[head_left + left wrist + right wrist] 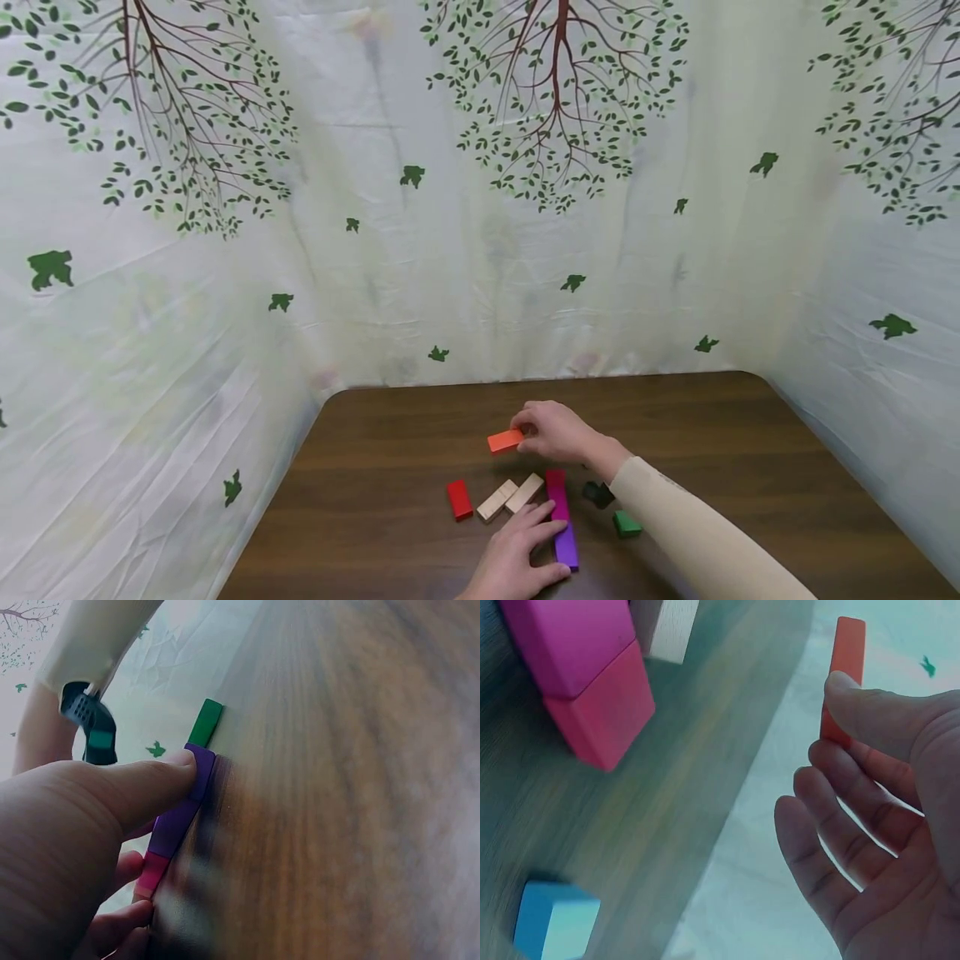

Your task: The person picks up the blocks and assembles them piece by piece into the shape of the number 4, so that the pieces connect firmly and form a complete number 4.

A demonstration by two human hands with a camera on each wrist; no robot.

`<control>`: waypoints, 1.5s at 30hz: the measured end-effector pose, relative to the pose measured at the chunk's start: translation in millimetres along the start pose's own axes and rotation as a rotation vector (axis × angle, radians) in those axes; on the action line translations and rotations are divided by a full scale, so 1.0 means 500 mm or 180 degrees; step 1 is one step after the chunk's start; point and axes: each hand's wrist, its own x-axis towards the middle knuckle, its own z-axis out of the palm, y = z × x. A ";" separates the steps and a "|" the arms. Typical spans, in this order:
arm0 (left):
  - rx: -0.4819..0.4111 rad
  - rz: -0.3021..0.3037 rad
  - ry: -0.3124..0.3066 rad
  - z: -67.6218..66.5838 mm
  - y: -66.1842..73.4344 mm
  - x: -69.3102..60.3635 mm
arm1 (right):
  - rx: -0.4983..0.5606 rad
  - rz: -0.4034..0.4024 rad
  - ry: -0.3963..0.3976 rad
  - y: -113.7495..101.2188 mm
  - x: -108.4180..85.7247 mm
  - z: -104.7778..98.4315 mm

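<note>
My right hand (558,431) pinches an orange block (505,442) between thumb and fingers, above the far part of the table. In the right wrist view the orange block (847,652) points away from the hand, its other fingers loosely bent. My left hand (513,550) rests beside a row of blocks: a magenta block (556,483) at the far end, a violet block (566,546) at the near end. The thumb (161,784) touches the violet part, while other fingertips reach the magenta part. Part of the row is hidden under the fingers.
Left of the row lie pale wooden blocks (497,501) and a red block (460,500). A green block (627,524) sits to the right, near the right forearm. A blue block (555,922) shows in the right wrist view. Leaf-printed cloth (495,317) surrounds the brown table (390,442).
</note>
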 end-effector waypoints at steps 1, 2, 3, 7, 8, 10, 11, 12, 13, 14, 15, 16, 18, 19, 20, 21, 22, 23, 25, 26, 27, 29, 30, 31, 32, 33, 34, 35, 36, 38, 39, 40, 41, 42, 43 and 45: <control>-0.0010 -0.0018 -0.0014 0.000 0.000 0.000 | 0.0013 0.0038 0.0015 0.003 -0.006 -0.003; -0.0014 -0.0024 -0.0018 0.000 0.000 0.000 | 0.0027 0.0071 0.0029 0.006 -0.012 -0.006; -0.0014 -0.0026 -0.0017 0.000 0.000 -0.001 | 0.0037 0.0099 0.0044 0.009 -0.018 -0.008; -0.0005 -0.0025 0.0000 0.001 0.000 -0.001 | 0.0087 0.0184 0.0100 0.022 -0.041 -0.013; -0.0008 -0.0028 0.0003 0.001 0.000 -0.002 | 0.0101 0.0203 0.0121 0.026 -0.046 -0.013; -0.0032 -0.0055 -0.0009 0.000 0.001 -0.001 | 0.0116 0.0234 0.0161 0.033 -0.057 -0.013; -0.0044 -0.0070 -0.0017 -0.001 0.002 -0.001 | 0.0118 0.0257 0.0177 0.036 -0.063 -0.012; -0.0055 -0.0077 -0.0024 -0.002 0.002 -0.002 | 0.0122 0.0268 0.0196 0.040 -0.069 -0.011; -0.0061 -0.0091 -0.0032 -0.002 0.003 -0.002 | 0.0132 0.0292 0.0207 0.043 -0.075 -0.010; -0.0064 -0.0107 -0.0039 -0.002 0.004 -0.002 | 0.0143 0.0314 0.0214 0.047 -0.082 -0.009; -0.0067 -0.0120 -0.0043 -0.002 0.004 -0.001 | 0.0166 0.0329 0.0222 0.050 -0.089 -0.008; -0.0062 -0.0130 -0.0041 -0.002 0.004 -0.002 | 0.0190 0.0357 0.0221 0.052 -0.096 -0.006; -0.0045 -0.0140 -0.0028 -0.002 0.004 -0.003 | 0.0264 0.0366 0.0247 0.059 -0.110 -0.003; -0.0038 -0.0148 -0.0025 -0.001 0.003 -0.003 | 0.0284 0.0399 0.0249 0.063 -0.118 0.000; -0.0024 -0.0138 -0.0014 -0.001 0.003 -0.003 | 0.0302 0.0420 0.0264 0.066 -0.126 0.002; -0.0010 -0.0131 -0.0004 0.000 0.003 -0.003 | 0.0317 0.0440 0.0284 0.070 -0.133 0.004; -0.0009 -0.0136 0.0000 0.001 0.002 -0.004 | 0.0322 0.0466 0.0304 0.074 -0.140 0.006; 0.0009 -0.0124 0.0008 0.001 0.001 -0.004 | 0.0337 0.0500 0.0323 0.077 -0.147 0.008; 0.0006 -0.0132 0.0004 0.003 0.001 -0.003 | 0.0362 0.0601 0.0357 0.084 -0.161 0.011; 0.0004 -0.0135 0.0002 0.003 0.001 -0.003 | 0.0402 0.0642 0.0379 0.086 -0.167 0.012; -0.0003 -0.0149 -0.0003 0.004 0.001 -0.003 | 0.0439 0.0676 0.0389 0.088 -0.174 0.013; 0.0009 -0.0143 -0.0006 0.004 0.001 -0.001 | 0.0512 0.0759 0.0400 0.094 -0.187 0.015; 0.0007 -0.0143 -0.0006 0.004 0.002 -0.001 | 0.0545 0.0794 0.0411 0.096 -0.193 0.016; 0.0020 -0.0131 0.0005 0.003 0.002 -0.002 | 0.0563 0.0825 0.0415 0.098 -0.199 0.018; 0.0037 -0.0121 0.0016 0.004 0.002 -0.002 | 0.0581 0.0847 0.0423 0.100 -0.204 0.019; 0.0055 -0.0112 0.0027 0.004 0.002 -0.003 | 0.0566 0.0878 0.0426 0.102 -0.209 0.020; 0.0069 -0.0107 0.0036 0.004 0.002 -0.004 | 0.0568 0.0914 0.0435 0.104 -0.213 0.022; 0.0079 -0.0106 0.0045 0.003 0.003 -0.004 | 0.0563 0.0944 0.0444 0.105 -0.217 0.022; 0.0080 -0.0108 0.0052 0.003 0.003 -0.005 | 0.0547 0.0968 0.0445 0.106 -0.221 0.023; 0.0072 -0.0128 0.0058 0.003 0.003 -0.006 | 0.0523 0.1000 0.0430 0.109 -0.225 0.023; 0.0071 -0.0135 0.0060 0.003 0.004 -0.006 | 0.0521 0.1013 0.0421 0.109 -0.226 0.022; 0.0069 -0.0141 0.0058 0.003 0.004 -0.006 | 0.0526 0.1021 0.0412 0.111 -0.228 0.022; 0.0068 -0.0143 0.0058 0.003 0.003 -0.006 | 0.0515 0.1027 0.0398 0.112 -0.229 0.022; 0.0074 -0.0134 0.0060 0.004 0.003 -0.006 | 0.0504 0.1027 0.0380 0.113 -0.230 0.022; 0.0083 -0.0128 0.0061 0.005 0.002 -0.006 | 0.0494 0.1018 0.0377 0.115 -0.231 0.022; 0.0104 -0.0114 0.0059 0.006 0.002 -0.005 | 0.0474 0.1038 0.0371 0.117 -0.233 0.023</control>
